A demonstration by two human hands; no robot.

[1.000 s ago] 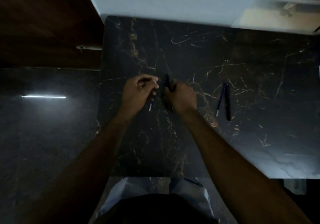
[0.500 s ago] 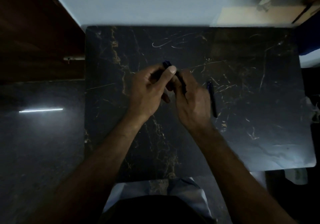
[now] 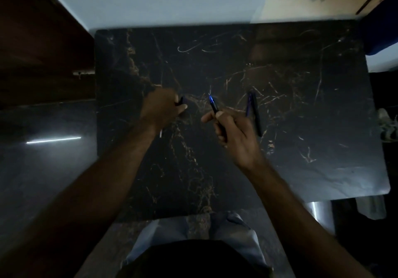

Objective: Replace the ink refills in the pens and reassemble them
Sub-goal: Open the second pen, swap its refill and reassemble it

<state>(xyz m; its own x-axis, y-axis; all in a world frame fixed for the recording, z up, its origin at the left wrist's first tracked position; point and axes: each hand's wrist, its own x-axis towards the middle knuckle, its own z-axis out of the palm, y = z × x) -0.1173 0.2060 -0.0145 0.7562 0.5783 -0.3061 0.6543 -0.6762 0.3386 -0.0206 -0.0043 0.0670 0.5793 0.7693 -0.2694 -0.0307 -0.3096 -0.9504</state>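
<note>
Black marble table (image 3: 301,170) underneath. Nearest, right hand (image 3: 237,135) curled round a pen (image 3: 215,111), blue tip pointing away. Left hand (image 3: 161,107) clenched on a small dark piece (image 3: 182,101), pale refill (image 3: 160,133) end by the wrist. Farther off, black pen (image 3: 257,118) lying just beside blue pen (image 3: 249,105).

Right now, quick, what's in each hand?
Left hand: curled round a small dark pen part.
Right hand: pinching a pen, its blue tip pointing away from the person.
</note>
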